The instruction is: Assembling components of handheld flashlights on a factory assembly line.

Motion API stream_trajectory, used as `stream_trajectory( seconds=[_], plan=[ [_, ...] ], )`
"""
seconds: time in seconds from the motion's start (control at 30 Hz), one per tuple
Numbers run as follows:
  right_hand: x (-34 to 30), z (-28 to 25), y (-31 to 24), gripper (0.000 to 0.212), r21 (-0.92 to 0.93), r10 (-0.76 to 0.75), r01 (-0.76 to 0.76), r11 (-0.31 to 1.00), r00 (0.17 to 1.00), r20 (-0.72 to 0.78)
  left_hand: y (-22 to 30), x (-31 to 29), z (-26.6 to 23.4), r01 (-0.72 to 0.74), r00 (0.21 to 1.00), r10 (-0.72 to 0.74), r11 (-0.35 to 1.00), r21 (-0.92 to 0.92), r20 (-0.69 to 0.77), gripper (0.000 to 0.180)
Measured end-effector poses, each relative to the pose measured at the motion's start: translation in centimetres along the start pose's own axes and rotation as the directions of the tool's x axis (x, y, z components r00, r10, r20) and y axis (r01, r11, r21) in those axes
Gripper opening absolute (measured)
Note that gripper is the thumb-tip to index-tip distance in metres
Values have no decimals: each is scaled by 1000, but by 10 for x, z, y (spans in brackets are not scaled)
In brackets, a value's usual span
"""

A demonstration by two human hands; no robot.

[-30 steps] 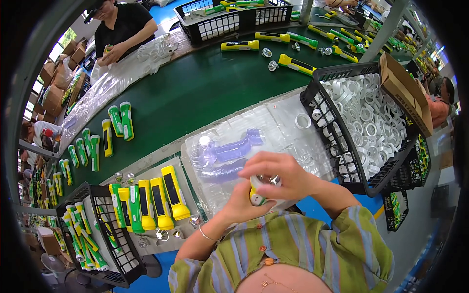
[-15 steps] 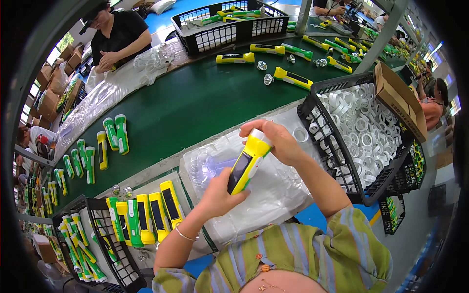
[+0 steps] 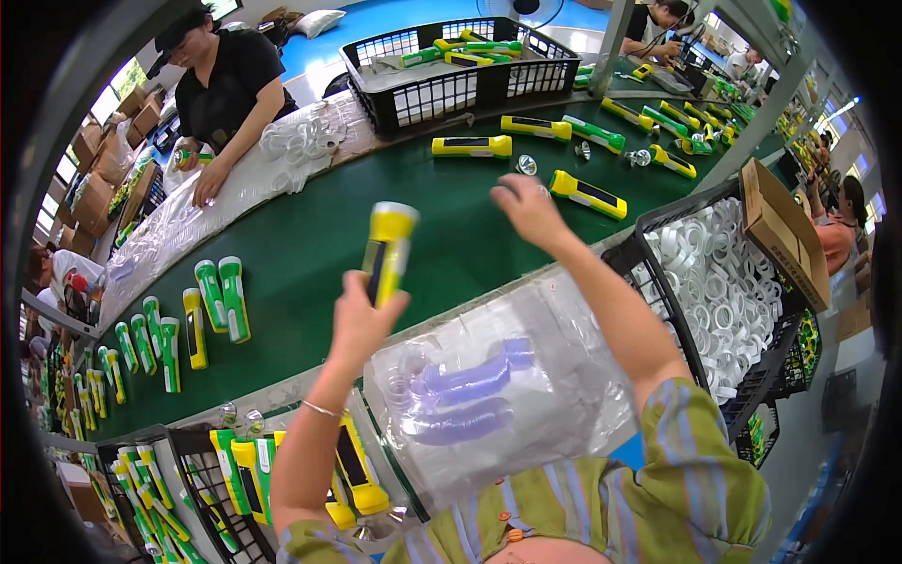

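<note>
My left hand is wrapped round the lower body of a yellow flashlight, held upright above the green belt with its white-rimmed head up. A dark panel shows along its side. Over the belt my right hand is stretched out with its fingers apart and nothing visible in them. Just beyond its fingertips lies a shiny reflector, and to its right lies another yellow flashlight. Stacked clear lilac rings lie on the plastic-covered work surface below my arms.
A black crate of white rings stands right, a cardboard box on its edge. Green and yellow flashlights stand on the belt at left. Several more lie beside my left forearm. Across the belt a co-worker handles parts.
My left hand has carried the flashlight left and away from me, over the belt. My right hand has let go of its head and moved out toward the reflector. The lilac rings are now uncovered.
</note>
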State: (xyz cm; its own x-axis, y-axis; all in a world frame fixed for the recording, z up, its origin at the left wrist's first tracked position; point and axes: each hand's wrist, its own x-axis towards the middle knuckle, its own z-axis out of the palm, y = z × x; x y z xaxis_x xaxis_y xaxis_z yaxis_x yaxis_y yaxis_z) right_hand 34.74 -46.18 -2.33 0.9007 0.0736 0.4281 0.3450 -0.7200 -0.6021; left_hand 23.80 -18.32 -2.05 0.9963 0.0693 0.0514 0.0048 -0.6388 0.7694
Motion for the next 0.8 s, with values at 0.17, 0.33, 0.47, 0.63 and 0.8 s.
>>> stream_trajectory(
  seconds=[0.17,0.33,0.47,0.63,0.8],
  plan=[
    [14,-14,112,57,-646,432,-428,632,887,-165,-114,61,-62,300,908,-118,852,429,-402,53],
    [17,-26,86,48,-761,215,-148,632,977,-12,-82,41,-47,-24,872,390,638,770,-296,57],
    [-2,-30,-7,49,-649,-160,117,752,987,-8,27,15,13,79,920,86,914,-398,381,54],
    [-94,-52,-128,54,-335,-373,388,859,921,112,91,-37,48,13,985,155,369,-929,76,56],
    [-143,-112,-130,42,190,-309,283,940,943,123,98,-100,29,275,926,198,226,-935,321,52]
  ],
)
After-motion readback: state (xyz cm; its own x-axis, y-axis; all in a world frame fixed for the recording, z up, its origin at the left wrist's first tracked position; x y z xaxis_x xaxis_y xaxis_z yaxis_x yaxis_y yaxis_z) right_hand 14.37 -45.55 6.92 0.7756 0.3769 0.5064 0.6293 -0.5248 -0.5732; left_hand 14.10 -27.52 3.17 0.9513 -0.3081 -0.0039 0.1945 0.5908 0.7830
